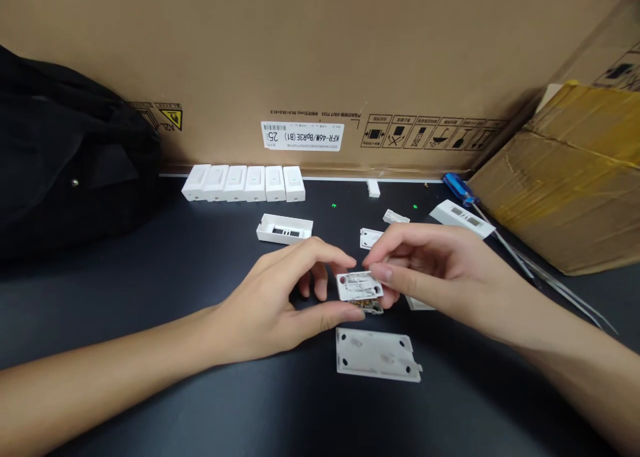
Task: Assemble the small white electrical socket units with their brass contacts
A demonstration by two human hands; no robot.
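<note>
My left hand [280,297] and my right hand [430,273] meet over the dark table, both pinching a small white plastic module [359,287] with metal parts showing at its underside. Thumb and fingers of each hand close on its ends. Just below the hands lies a flat white cover plate [377,355] with holes. A white open housing [285,229] rests beyond my left hand.
A row of several white blocks [244,183] lines the cardboard wall [320,63] at the back. Small white parts [371,238], a white plate [461,218], a blue-handled screwdriver [463,190] and metal tweezers [560,280] lie right. A black bag [65,157] sits left, a taped box [575,177] right.
</note>
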